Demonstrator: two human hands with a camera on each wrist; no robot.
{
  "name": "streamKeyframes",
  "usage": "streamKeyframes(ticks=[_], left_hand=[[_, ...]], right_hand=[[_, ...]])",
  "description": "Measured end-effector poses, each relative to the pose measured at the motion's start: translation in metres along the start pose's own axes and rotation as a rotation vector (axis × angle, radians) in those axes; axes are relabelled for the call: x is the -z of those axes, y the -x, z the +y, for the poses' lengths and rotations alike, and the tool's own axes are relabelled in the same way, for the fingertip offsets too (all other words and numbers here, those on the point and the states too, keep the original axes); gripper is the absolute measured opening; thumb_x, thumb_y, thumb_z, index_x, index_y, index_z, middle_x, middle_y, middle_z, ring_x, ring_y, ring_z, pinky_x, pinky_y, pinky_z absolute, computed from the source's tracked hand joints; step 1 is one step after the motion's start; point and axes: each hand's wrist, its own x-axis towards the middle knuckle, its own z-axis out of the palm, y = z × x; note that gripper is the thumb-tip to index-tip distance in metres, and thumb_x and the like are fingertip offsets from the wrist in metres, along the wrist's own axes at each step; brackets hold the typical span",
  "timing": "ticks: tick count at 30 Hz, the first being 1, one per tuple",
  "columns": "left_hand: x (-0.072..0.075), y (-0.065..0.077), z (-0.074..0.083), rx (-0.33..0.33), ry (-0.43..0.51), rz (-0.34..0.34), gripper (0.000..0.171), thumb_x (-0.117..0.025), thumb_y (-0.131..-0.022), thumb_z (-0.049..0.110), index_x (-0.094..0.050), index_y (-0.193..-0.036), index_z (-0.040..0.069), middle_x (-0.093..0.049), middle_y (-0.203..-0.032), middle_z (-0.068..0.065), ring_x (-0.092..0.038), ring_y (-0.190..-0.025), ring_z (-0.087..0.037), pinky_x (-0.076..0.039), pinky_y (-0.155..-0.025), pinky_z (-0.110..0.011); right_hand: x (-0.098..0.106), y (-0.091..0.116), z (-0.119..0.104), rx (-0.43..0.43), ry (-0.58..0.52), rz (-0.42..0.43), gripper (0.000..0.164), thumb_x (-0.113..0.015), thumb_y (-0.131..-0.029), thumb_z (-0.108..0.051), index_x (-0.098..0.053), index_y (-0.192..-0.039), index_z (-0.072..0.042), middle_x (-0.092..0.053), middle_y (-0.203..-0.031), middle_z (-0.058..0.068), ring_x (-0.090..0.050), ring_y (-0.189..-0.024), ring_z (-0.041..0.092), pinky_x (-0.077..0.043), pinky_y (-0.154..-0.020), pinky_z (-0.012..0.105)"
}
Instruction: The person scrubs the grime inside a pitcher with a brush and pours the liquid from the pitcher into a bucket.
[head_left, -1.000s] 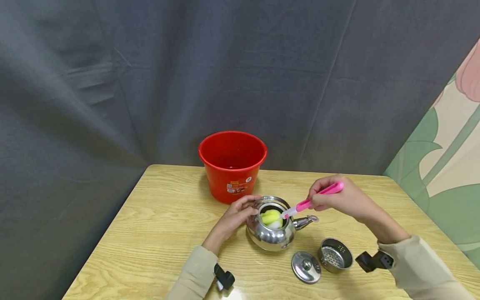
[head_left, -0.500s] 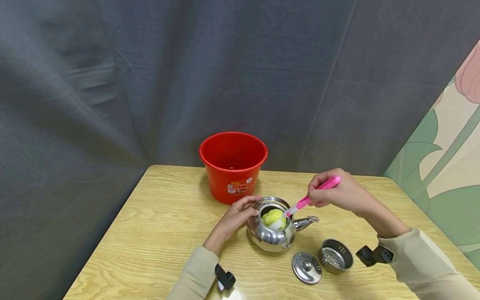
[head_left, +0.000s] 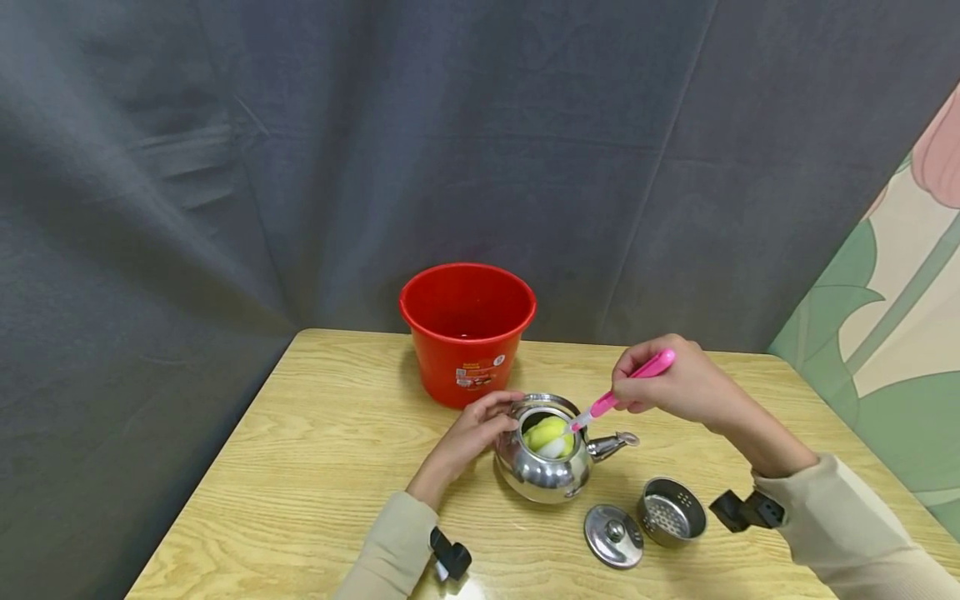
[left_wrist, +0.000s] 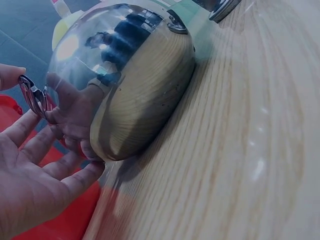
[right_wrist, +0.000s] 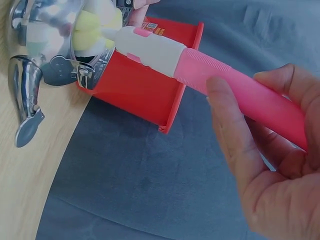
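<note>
A shiny steel teapot (head_left: 542,477) stands on the table with its top uncovered and its spout toward the right. My left hand (head_left: 474,429) holds it at the left side. In the left wrist view, thumb and forefinger pinch the metal handle (left_wrist: 33,95) while other fingertips touch the round body. My right hand (head_left: 678,383) grips the pink handle of a sponge brush (head_left: 602,407), slanting down into the mouth. Its yellow-and-white sponge head (head_left: 546,433) fills much of the opening; the lower part is hidden inside. The right wrist view shows the brush's white neck (right_wrist: 155,49).
Right of the teapot lie a steel lid (head_left: 613,537) with a knob and a perforated strainer cup (head_left: 671,512). Behind it stands a red bucket (head_left: 465,367). A grey curtain (head_left: 480,150) hangs behind the wooden table (head_left: 315,450).
The right hand has shifted slightly up and left with the brush, and the sponge head has moved a little right in the opening. The left hand and teapot stay almost still.
</note>
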Motion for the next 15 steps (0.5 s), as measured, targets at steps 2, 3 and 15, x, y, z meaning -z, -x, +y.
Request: streamKeyframes(ticks=[2,3,15], left_hand=[[-0.0001,-0.0005,0.0006,0.001,-0.002,0.0,0.044,-0.059,-0.092,0.013,-0.053,-0.136,0.006,-0.054,-0.135,-0.007,-0.05,-0.12,-0.02,-0.042,-0.095,-0.033],[-0.0002,-0.0005,0.001,0.002,-0.003,0.001,0.044,-0.059,-0.092,0.013,-0.053,-0.136,0.006,-0.054,-0.135,-0.007,-0.05,-0.12,-0.019,-0.042,-0.095,-0.033],[-0.0006,0.0001,0.0012,0.019,0.0,0.003,0.044,-0.058,-0.093,0.013,-0.053,-0.136,0.007,-0.053,-0.136,-0.006,-0.049,-0.122,-0.021,-0.041,-0.098,-0.035]], right_hand=[[-0.0002,0.0006,-0.0014,-0.004,0.01,0.008,0.003,-0.065,-0.079,-0.003,-0.065,-0.077,0.0,-0.066,-0.069,0.008,-0.066,-0.066,0.022,-0.057,-0.063,0.034],[-0.0003,0.0009,-0.0021,-0.005,0.018,0.013,0.004,-0.065,-0.079,-0.004,-0.065,-0.077,-0.001,-0.066,-0.069,0.008,-0.066,-0.066,0.022,-0.057,-0.063,0.034],[0.0004,0.0007,-0.0071,0.02,0.087,0.067,0.004,-0.066,-0.079,-0.005,-0.067,-0.076,-0.006,-0.067,-0.068,0.004,-0.067,-0.064,0.019,-0.056,-0.061,0.033]])
